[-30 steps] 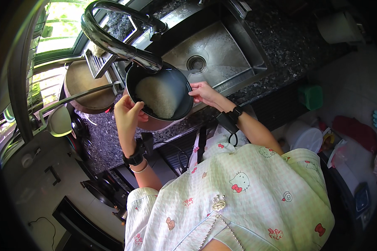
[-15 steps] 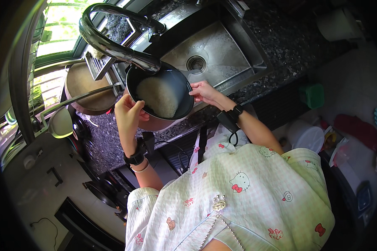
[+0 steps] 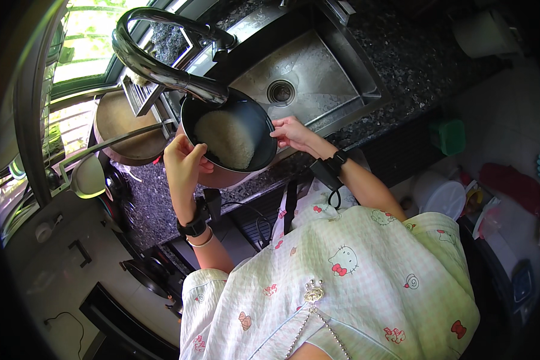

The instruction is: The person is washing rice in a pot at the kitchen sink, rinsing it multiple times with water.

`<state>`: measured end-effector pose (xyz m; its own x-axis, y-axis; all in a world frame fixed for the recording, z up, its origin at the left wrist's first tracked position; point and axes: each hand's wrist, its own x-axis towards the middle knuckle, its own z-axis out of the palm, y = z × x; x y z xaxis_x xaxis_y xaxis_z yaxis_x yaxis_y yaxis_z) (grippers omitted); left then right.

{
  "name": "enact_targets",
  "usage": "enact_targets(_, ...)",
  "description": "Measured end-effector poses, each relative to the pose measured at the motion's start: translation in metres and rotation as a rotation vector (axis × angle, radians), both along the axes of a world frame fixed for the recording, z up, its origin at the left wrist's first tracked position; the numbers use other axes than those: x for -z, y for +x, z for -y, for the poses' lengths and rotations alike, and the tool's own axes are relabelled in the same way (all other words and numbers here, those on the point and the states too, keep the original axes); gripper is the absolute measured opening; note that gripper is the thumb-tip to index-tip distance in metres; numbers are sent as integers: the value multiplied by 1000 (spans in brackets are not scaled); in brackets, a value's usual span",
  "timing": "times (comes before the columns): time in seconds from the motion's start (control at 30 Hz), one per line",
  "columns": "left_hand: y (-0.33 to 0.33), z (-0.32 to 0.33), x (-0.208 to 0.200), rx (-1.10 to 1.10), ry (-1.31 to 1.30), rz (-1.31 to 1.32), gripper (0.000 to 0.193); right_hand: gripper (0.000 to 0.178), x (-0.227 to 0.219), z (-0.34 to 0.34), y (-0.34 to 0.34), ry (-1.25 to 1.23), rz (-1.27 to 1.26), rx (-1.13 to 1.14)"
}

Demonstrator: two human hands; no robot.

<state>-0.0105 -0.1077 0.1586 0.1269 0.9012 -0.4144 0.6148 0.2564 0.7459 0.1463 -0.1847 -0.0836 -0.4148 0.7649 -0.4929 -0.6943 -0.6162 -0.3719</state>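
A dark, round rice cooker pot [image 3: 261,133] is held between my two hands at the near left edge of the sink. White rice [image 3: 225,139] covers its bottom; I cannot tell how much water is in it. My left hand [image 3: 183,161] grips the pot's near-left rim, thumb over the edge. On the right side of the rim, my right hand [image 3: 291,132] pinches the edge between thumb and fingers. The chrome faucet [image 3: 207,89] curves over the far side of the pot, its spout end close above the rim. No stream of water shows clearly.
The steel sink [image 3: 318,63] with its round drain [image 3: 281,92] lies beyond the pot. A large tan pan [image 3: 123,123] and a long-handled ladle [image 3: 89,176] are at the left by the window. Dark speckled countertop [image 3: 147,207] borders the sink.
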Motion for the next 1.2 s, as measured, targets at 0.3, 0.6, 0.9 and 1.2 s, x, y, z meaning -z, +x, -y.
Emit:
enact_targets(0.3,5,0,-1,13,4,-7,24,25,-2,1,3,-3,22,10)
enact_targets(0.6,12,-2,0,9,-5,-4,22,16,0,3,2,-15,-11,54)
enact_targets(0.9,15,-6,5,4,-35,55,21,13,4,-1,11,-2,-16,88)
enact_targets(1.2,25,-10,6,41,-20,50,20,21,12,-1,13,14,-17,75)
